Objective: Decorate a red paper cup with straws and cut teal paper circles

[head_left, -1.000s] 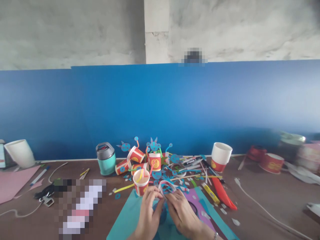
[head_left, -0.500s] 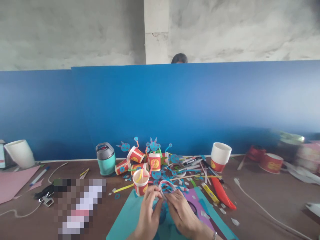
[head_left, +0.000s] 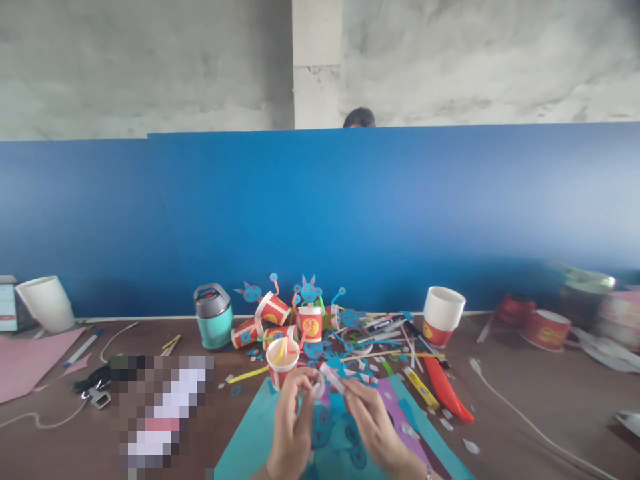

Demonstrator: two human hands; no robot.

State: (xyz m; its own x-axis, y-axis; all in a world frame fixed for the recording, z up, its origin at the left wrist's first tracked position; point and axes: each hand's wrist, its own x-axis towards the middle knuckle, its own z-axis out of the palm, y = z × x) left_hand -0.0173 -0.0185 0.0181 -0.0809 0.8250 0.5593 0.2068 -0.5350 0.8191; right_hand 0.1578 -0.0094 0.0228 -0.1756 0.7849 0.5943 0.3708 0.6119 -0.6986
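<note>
My right hand (head_left: 369,417) pinches a white roll of tape (head_left: 333,378), turned nearly edge-on. Close beside it, my left hand (head_left: 294,417) has its fingers closed on a small whitish, see-through piece of tape (head_left: 319,385); its exact shape is blurred. Under the hands lies a teal paper sheet (head_left: 250,433). On it, between my wrists, rest a round blue paper face (head_left: 322,427) with red marks and smaller blue paper discs (head_left: 358,457). Just beyond my left fingers stands a red-and-white paper cup (head_left: 283,363) with bent straws.
Several decorated paper cups (head_left: 273,310) crowd the back middle. A teal flask (head_left: 214,320) stands left of them. Stacked white cups (head_left: 444,313), a red-handled tool (head_left: 445,393) and a yellow box (head_left: 421,388) lie right. Paper scraps surround these. A blue partition (head_left: 300,213) closes the back.
The tape roll has turned from showing its ring to nearly edge-on, now in my right hand. My hands have moved slightly apart, uncovering the blue paper face and discs.
</note>
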